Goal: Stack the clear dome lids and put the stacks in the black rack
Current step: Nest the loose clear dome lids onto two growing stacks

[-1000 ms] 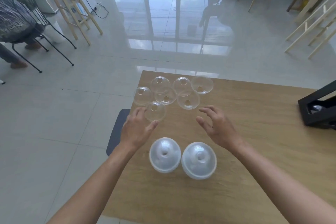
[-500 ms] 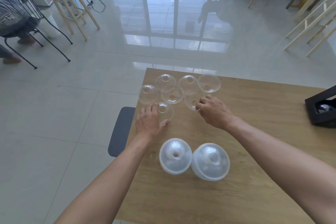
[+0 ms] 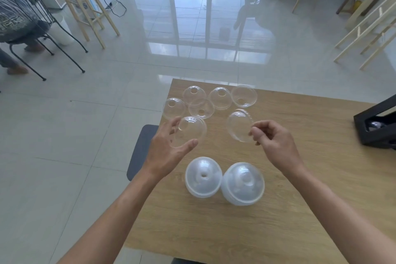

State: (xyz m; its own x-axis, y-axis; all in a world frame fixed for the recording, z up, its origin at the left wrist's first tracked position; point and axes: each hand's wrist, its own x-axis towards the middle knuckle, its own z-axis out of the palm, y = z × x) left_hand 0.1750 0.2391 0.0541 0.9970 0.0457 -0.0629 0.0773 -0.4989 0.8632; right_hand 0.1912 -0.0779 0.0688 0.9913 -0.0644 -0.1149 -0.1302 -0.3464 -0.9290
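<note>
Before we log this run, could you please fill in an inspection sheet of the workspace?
Surface: wooden table, wood-grain top.
Job's things: five loose clear dome lids at the far edge; two lid stacks near the person; black rack at the right edge.
Clutter: nothing seen.
Hands: left hand holds one lid; right hand pinches the rim of another lid.
Cables: black cable on the floor by the wooden stool.
Surroundings: glossy tiled floor, chairs, a seated person far left.
</note>
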